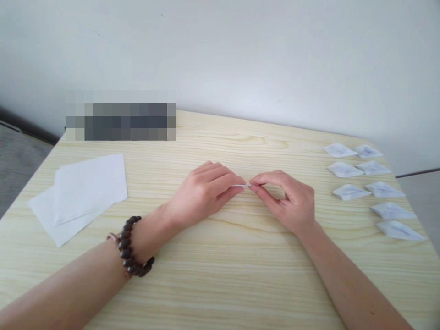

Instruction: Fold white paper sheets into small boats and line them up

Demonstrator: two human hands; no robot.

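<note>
My left hand (202, 192) and my right hand (287, 199) meet at the middle of a light wooden table (220, 275). Both pinch a small folded piece of white paper (242, 185), of which only a thin edge shows between the fingertips. The left hand's fingers are pressed together over the paper. On the right hand, thumb and forefinger close on its other end. A dark beaded bracelet (132, 247) circles my left wrist.
A stack of white paper sheets (82, 195) lies on the left of the table. Several folded white paper shapes (371, 188) lie in two rows along the right edge. A white wall stands behind the table; a blurred patch (120, 121) sits at the far edge.
</note>
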